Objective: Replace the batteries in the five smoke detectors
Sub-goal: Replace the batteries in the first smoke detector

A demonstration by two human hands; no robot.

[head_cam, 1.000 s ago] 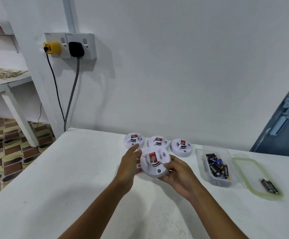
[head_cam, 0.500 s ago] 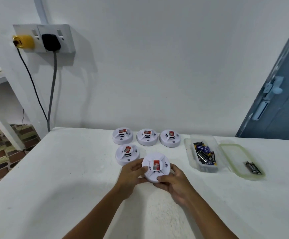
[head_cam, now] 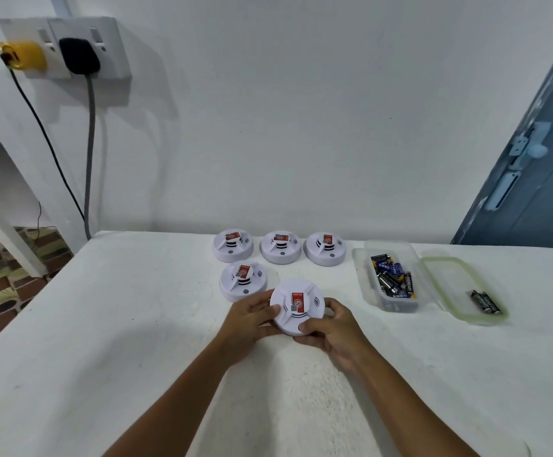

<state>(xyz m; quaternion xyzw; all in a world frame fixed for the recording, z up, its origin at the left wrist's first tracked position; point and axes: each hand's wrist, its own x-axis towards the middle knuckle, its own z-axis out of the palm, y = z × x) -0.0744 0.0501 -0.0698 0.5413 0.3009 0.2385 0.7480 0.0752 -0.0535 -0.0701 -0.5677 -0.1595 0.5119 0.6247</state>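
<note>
Fingers (head_cam: 270, 311) of both hands curl round one smoke detector (head_cam: 296, 306), left hand (head_cam: 248, 321) and right hand (head_cam: 334, 331) gripping opposite rims. Beyond them, four more detectors (head_cam: 280, 247); off right, the battery tub (head_cam: 392, 285). Twist unevenly and the cover could jam or it slips onto its neighbour (head_cam: 243, 281).

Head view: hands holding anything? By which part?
Both hands, left hand and right hand, grip the nearest smoke detector by its round rim, fingers on opposite sides.
</note>
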